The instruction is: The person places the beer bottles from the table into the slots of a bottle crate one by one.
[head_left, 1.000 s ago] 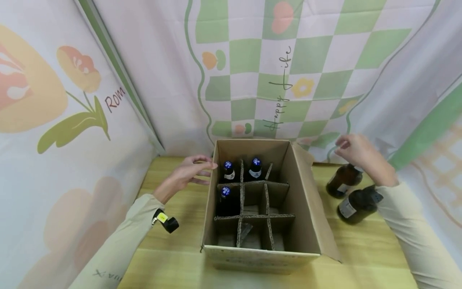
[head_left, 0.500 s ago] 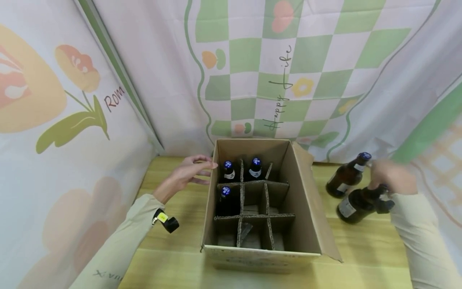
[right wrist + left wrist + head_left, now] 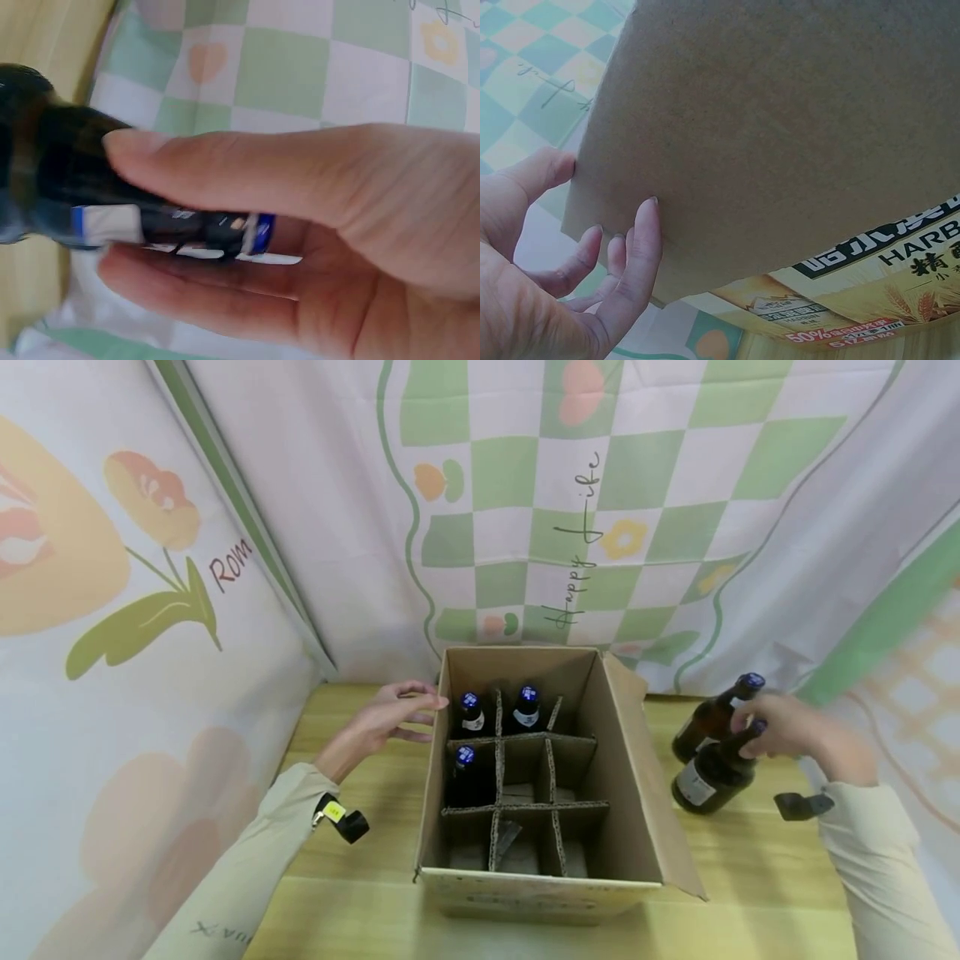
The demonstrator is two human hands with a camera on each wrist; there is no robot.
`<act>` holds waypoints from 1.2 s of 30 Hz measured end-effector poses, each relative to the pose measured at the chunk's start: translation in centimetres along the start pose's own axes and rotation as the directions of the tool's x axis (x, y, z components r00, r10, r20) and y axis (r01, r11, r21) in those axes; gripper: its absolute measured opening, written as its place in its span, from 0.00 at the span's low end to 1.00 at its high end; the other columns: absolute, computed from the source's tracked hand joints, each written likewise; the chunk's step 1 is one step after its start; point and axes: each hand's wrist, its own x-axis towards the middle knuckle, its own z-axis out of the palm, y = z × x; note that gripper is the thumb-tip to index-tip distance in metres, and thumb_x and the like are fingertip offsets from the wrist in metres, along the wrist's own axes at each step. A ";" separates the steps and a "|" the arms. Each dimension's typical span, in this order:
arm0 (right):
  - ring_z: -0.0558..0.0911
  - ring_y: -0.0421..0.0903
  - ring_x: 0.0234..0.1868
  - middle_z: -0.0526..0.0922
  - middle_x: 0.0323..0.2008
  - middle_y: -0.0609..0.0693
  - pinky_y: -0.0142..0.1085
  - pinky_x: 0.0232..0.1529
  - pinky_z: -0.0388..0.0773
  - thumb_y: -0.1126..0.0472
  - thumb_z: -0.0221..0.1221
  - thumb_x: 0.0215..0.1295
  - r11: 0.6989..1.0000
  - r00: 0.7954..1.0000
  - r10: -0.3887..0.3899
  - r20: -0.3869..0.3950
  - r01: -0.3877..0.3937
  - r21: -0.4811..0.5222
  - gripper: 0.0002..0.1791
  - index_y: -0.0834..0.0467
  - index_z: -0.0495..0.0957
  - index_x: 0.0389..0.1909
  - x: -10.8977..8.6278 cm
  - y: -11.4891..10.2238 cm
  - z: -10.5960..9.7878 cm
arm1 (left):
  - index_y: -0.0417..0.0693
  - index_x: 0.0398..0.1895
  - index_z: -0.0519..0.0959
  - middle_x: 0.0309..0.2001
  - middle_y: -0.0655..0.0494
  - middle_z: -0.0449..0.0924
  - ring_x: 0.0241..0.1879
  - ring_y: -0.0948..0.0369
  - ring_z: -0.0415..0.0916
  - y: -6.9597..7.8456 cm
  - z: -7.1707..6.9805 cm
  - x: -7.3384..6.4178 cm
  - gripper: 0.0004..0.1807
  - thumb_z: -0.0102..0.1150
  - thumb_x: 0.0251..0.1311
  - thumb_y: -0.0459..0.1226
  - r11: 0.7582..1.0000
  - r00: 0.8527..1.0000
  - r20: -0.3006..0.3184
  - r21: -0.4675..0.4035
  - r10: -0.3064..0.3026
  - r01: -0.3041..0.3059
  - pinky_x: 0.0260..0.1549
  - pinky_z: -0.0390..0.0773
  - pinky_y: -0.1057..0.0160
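Note:
My right hand (image 3: 787,735) holds a dark beer bottle (image 3: 708,785) with a blue cap by its neck, right of the box. In the right wrist view, thumb and fingers lie on either side of the neck (image 3: 112,180). A second beer bottle (image 3: 705,727) stands just behind it, partly covered. My left hand (image 3: 390,714) touches the left side of the divided cardboard box (image 3: 543,878). In the left wrist view, its fingertips rest against a plain cardboard flap (image 3: 765,135), fingers loosely extended. Three capped bottles stand in box compartments: back left (image 3: 471,714), back middle (image 3: 527,710) and left of the second row (image 3: 465,768).
Cardboard dividers (image 3: 525,810) split the box into compartments; a scrap of clear plastic (image 3: 510,839) lies in the front middle one. The right flap (image 3: 667,810) folds outward toward the bottles. A printed curtain (image 3: 570,527) hangs behind the wooden table (image 3: 360,893).
My right hand has moved from above the rear bottle to the nearer one, gripped its neck and shifted it slightly left. The left hand stays at the box.

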 end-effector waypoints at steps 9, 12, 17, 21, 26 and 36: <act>0.81 0.38 0.25 0.87 0.37 0.59 0.32 0.25 0.82 0.68 0.72 0.61 0.960 0.929 -0.147 -0.340 0.216 0.176 0.16 0.64 0.82 0.49 1.0 -0.1 5.0 | 0.42 0.58 0.74 0.54 0.48 0.81 0.50 0.51 0.81 0.0 0.0 -0.4 0.20 0.67 0.68 0.38 1.000 1.000 -0.010 0.010 -0.006 0.006 0.47 0.92 0.55; 0.85 0.39 0.26 0.89 0.36 0.54 0.32 0.24 0.85 0.71 0.68 0.66 0.894 0.913 -0.091 -0.399 0.251 0.371 0.17 0.66 0.79 0.53 1.6 0.0 6.7 | 0.42 0.59 0.74 0.54 0.48 0.81 0.49 0.53 0.81 0.0 0.0 -0.5 0.20 0.67 0.67 0.38 1.000 1.000 -0.008 0.016 0.000 0.000 0.47 0.92 0.56; 0.86 0.32 0.34 0.89 0.39 0.31 0.30 0.23 0.82 0.67 0.66 0.71 0.792 0.889 0.081 -0.451 0.218 0.571 0.19 0.58 0.73 0.59 2.7 0.2 9.3 | 0.42 0.58 0.74 0.55 0.47 0.79 0.49 0.54 0.81 0.0 0.0 -0.4 0.20 0.67 0.67 0.39 1.000 1.000 -0.002 0.018 0.005 -0.005 0.47 0.91 0.56; 0.82 0.24 0.43 0.85 0.41 0.24 0.22 0.32 0.81 0.62 0.65 0.73 0.752 0.851 0.187 -0.492 0.198 0.628 0.16 0.53 0.74 0.57 3.3 -0.2 10.8 | 0.42 0.58 0.74 0.57 0.47 0.78 0.50 0.53 0.81 0.0 0.0 -0.4 0.21 0.68 0.67 0.39 1.000 1.000 0.004 0.022 0.005 -0.005 0.47 0.91 0.56; 0.82 0.26 0.40 0.83 0.38 0.28 0.15 0.42 0.81 0.68 0.66 0.70 0.749 0.747 0.202 -0.633 0.298 0.591 0.16 0.64 0.76 0.55 4.4 -0.8 12.0 | 0.42 0.59 0.74 0.58 0.46 0.78 0.51 0.53 0.81 -0.1 -0.1 -0.4 0.22 0.67 0.67 0.39 1.000 1.000 0.001 0.022 0.006 -0.006 0.48 0.91 0.55; 0.80 0.26 0.40 0.81 0.38 0.27 0.15 0.43 0.80 0.66 0.67 0.70 0.783 0.735 0.211 -0.645 0.268 0.562 0.29 0.63 0.74 0.70 4.5 0.4 12.8 | 0.42 0.63 0.72 0.60 0.44 0.78 0.54 0.48 0.80 -0.2 0.1 -0.3 0.25 0.67 0.68 0.40 1.000 1.000 -0.002 0.021 0.001 -0.001 0.48 0.91 0.56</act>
